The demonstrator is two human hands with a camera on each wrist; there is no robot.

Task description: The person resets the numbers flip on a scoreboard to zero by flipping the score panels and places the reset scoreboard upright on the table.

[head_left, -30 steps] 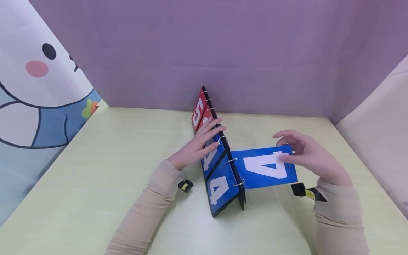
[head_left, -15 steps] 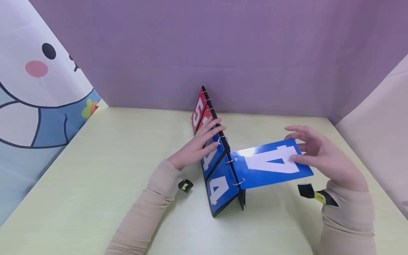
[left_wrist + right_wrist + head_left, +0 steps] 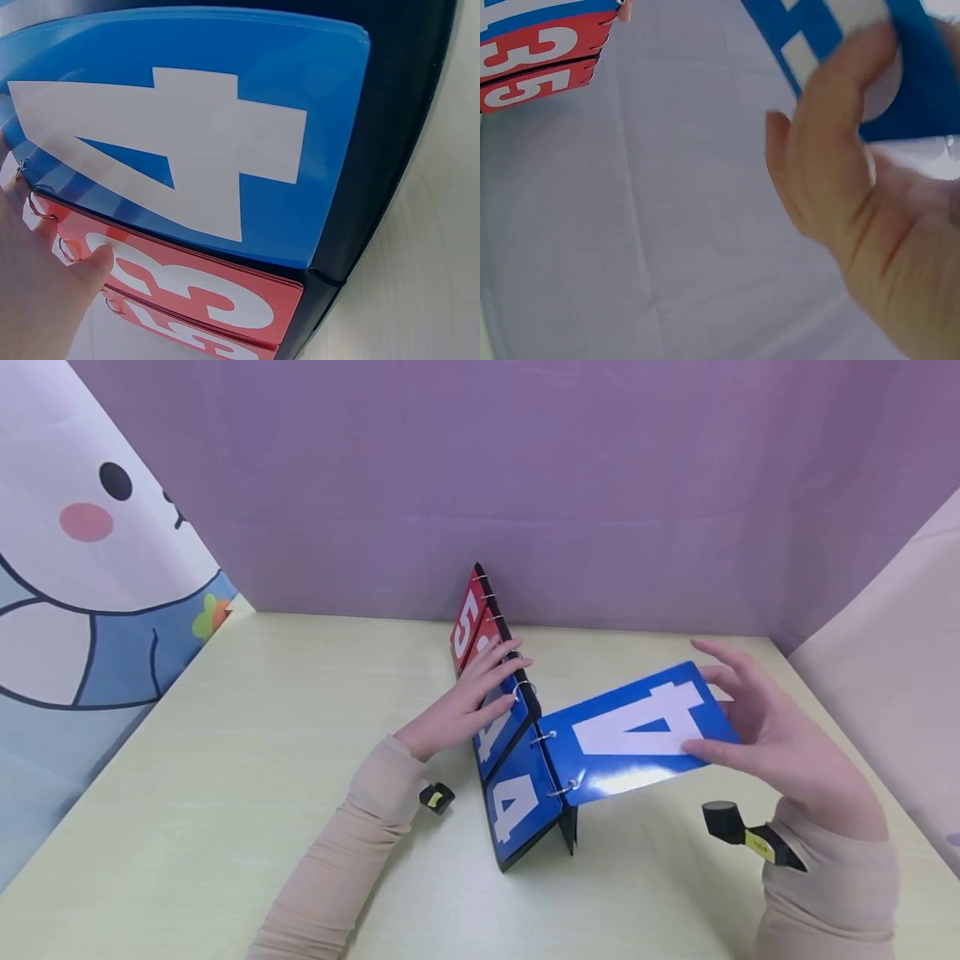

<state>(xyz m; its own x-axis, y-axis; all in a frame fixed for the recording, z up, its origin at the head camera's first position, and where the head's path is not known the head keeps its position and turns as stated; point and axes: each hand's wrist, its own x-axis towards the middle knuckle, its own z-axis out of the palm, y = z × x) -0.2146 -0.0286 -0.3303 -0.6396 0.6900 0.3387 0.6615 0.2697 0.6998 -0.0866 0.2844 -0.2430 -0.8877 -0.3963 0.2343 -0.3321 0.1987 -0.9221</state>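
Observation:
A tent-shaped flip scoreboard (image 3: 551,752) stands on the table, with ring-bound number cards along its black top ridge. My left hand (image 3: 465,697) rests across its middle, the fairly straight fingers reaching over the ridge. On the right, a blue card with a white 4 (image 3: 637,727) is lifted and swung over the ridge, still on its two rings. My right hand (image 3: 772,735) pinches this card at its free edge, thumb on the numbered face, other fingers partly hidden behind. Another blue 4 card (image 3: 517,810) lies on the near sloping face. Red cards (image 3: 195,285) show a 3 and a 5.
The pale table (image 3: 300,777) spreads around the scoreboard. A purple cloth (image 3: 480,485) hangs behind it, and a cartoon-printed cloth (image 3: 90,610) is at the left. Black camera mounts (image 3: 757,841) are worn on both wrists.
My right hand has moved right, drawing the blue card's free end outward and tilting its far edge up. The left hand and scoreboard have stayed still.

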